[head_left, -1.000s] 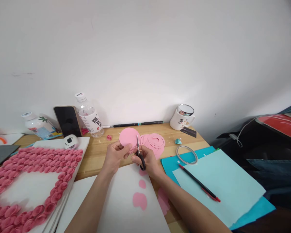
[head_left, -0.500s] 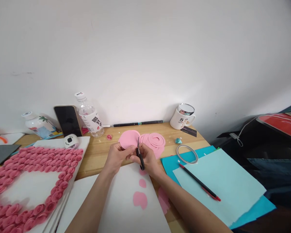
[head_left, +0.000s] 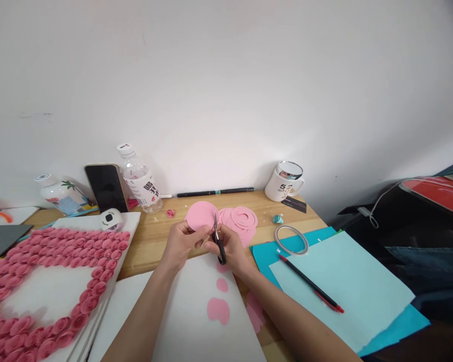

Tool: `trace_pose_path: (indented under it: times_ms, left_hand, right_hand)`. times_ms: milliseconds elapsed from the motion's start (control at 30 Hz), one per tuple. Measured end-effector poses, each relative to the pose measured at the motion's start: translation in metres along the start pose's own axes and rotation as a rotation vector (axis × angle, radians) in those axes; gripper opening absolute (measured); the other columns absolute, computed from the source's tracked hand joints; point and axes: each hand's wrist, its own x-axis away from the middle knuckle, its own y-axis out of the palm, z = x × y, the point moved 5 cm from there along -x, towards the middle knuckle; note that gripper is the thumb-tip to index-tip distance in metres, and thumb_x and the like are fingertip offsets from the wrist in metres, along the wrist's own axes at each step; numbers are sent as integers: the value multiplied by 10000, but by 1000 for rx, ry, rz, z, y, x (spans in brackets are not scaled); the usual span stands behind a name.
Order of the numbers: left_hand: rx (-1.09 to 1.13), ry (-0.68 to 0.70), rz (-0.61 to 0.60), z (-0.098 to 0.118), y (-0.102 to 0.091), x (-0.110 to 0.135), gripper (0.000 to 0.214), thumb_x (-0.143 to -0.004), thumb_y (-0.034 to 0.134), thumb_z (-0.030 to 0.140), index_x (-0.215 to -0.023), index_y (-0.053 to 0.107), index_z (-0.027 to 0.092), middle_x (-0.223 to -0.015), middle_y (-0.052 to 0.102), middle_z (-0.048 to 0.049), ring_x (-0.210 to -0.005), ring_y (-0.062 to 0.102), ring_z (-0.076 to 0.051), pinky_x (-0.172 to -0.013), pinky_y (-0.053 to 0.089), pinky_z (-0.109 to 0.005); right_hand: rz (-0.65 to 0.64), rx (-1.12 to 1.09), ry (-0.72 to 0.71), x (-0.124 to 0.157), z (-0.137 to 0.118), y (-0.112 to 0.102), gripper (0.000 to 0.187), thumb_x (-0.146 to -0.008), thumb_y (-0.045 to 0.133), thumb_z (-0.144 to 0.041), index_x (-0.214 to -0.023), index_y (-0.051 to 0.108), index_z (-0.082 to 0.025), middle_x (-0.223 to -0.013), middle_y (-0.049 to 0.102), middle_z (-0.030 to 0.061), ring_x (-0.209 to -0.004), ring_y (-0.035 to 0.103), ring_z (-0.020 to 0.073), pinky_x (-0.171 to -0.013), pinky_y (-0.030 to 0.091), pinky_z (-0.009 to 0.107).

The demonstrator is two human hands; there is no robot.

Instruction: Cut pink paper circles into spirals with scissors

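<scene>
My left hand (head_left: pixel 181 242) pinches a pink paper disc (head_left: pixel 201 215) by its lower edge and holds it up above the wooden desk (head_left: pixel 153 236). My right hand (head_left: pixel 232 247) is closed around small black-handled scissors (head_left: pixel 218 240), whose blades point up into the disc's right edge. Just behind the hands lies a pile of cut pink paper rings and discs (head_left: pixel 241 220). Pink offcuts (head_left: pixel 218 308) lie on the white sheet (head_left: pixel 189 311) under my forearms.
A white board with a ring of pink paper roses (head_left: pixel 56 271) fills the left. Phone (head_left: pixel 105 187), water bottle (head_left: pixel 139 179), second bottle (head_left: pixel 58 193), mug (head_left: pixel 285 182) and a long black pen (head_left: pixel 215 191) line the wall. Tape ring (head_left: pixel 290 239), red-black pen (head_left: pixel 311 284) and blue papers (head_left: pixel 343 286) lie right.
The disc has been turned slightly in my left hand and the scissors have shifted a little along its right edge. Everything else on the desk is as before.
</scene>
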Motion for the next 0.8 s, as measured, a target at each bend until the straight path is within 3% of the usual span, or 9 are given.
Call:
trace_pose_path:
  times_ms: [400, 700, 800]
  left_hand:
    - [14, 36, -9, 6, 1, 0, 226, -592, 737, 321, -611, 675, 104, -531, 582, -18, -439, 433, -73, -442, 346, -225]
    - [25, 72, -30, 11, 3, 1, 223, -645, 705, 309, -560, 591, 137, -459, 489, 36, -426, 385, -56, -435, 307, -207]
    - [55, 75, -56, 12, 4, 2, 230, -671, 692, 326, -584, 583, 143, -482, 524, 30, -412, 390, -52, -442, 321, -209]
  right_hand:
    - [36, 47, 40, 1, 0, -1, 356, -602, 758, -387, -732, 493, -188, -544, 464, -58, -480, 355, 75, -449, 283, 202]
    - [51, 63, 55, 1, 4, -3, 358, -608, 760, -386, -748, 500, -183, -511, 446, -70, -459, 350, 73, -438, 268, 202]
    - [44, 54, 55, 1, 6, -4, 359, -620, 756, -395, -760, 499, -187, -521, 454, -68, -460, 359, 73, -443, 273, 205]
